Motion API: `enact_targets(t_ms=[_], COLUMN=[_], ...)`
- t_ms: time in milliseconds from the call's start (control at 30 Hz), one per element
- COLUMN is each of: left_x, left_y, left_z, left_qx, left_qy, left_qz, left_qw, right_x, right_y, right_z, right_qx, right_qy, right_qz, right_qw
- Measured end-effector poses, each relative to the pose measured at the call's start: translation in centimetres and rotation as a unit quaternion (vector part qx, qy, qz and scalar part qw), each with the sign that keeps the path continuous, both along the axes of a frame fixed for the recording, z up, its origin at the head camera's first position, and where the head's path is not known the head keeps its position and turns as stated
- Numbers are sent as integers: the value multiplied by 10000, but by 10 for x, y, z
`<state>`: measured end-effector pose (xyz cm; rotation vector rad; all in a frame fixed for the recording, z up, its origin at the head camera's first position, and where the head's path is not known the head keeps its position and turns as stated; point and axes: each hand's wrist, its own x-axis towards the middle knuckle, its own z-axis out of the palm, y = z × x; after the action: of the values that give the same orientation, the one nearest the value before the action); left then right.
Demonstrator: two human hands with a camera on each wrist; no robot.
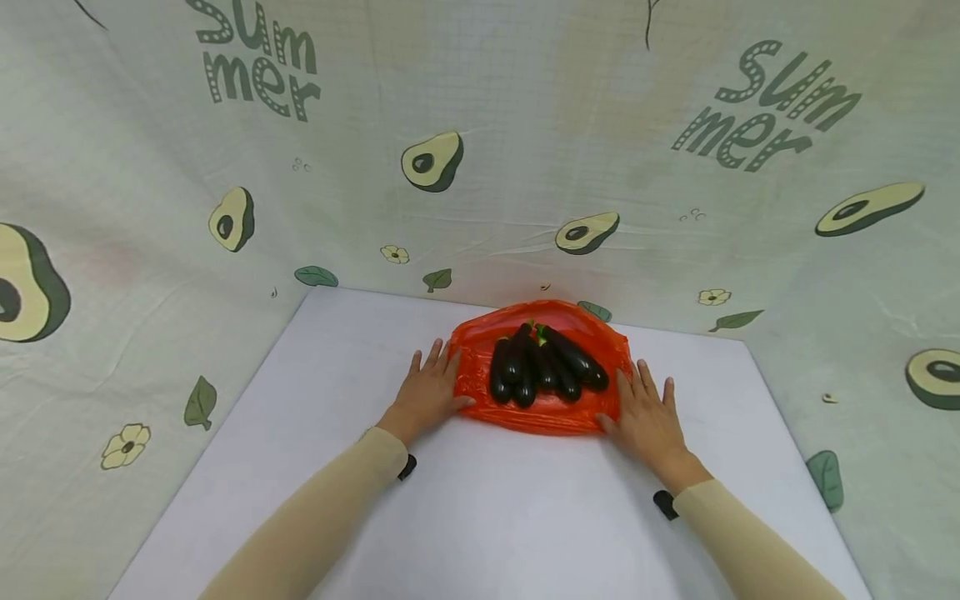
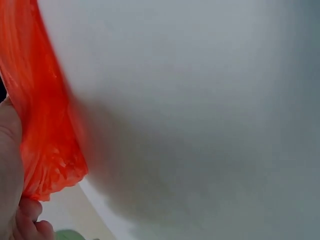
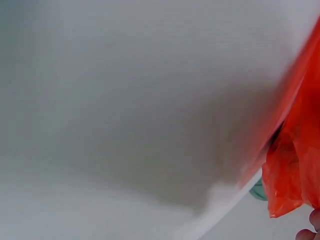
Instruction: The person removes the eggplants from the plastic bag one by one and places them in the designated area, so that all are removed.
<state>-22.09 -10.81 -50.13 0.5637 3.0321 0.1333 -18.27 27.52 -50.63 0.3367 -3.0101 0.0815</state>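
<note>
Nearest, cream, smooth-looking sleeves (image 1: 330,508) come in from seven and five o'clock, each with a small black piece (image 1: 407,467) beneath the wrist. They cross a flat, white, matte counter (image 1: 487,517).

Farther on, the two hands stand well apart, fingers spread and mostly straight, curled round nothing. The left hand (image 1: 429,392) touches the nine o'clock edge of a thin, crinkled, glossy red-orange plastic bag (image 1: 525,419); the right hand (image 1: 645,417) touches its edge at about four o'clock. The bag lies spread toward the counter's far side, its wrinkled film bunched into loose folds in both wrist views.

On the bag sits a tight cluster of dark purple-black, elongated, shiny eggplants (image 1: 542,364), rounded ends mostly toward six o'clock, green stems near twelve. The hands cover parts of the bag's side edges, and its film rises behind the eggplants.

Beyond, a pale, softly creased cloth (image 1: 510,100) rises at ten, twelve and two o'clock, printed with avocados, leaves, flowers and "summer" lettering.
</note>
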Motion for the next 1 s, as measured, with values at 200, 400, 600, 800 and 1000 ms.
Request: enact_targets(t_ms=[200, 400, 600, 800, 1000], left_x=[3, 4, 6, 5, 5], left_y=[21, 23, 16, 9, 7], left_z=[-3, -7, -9, -11, -7], left_qx=[18, -80, -106, -215, -297], left_qy=[-103, -42, 17, 73, 115], left_qz=[-115, 10, 62, 58, 5], left_qw=[9999, 10000, 9999, 9997, 9995], right_x=[10, 14, 16, 17, 18], right_y=[14, 18, 14, 10, 11], right_z=[1, 2, 2, 2, 0], right_qx=[83, 100, 90, 294, 380], right_qy=[-36, 33, 97, 175, 235], right_qz=[-66, -42, -12, 91, 211], right_qw=[9999, 9999, 9999, 9994, 9988])
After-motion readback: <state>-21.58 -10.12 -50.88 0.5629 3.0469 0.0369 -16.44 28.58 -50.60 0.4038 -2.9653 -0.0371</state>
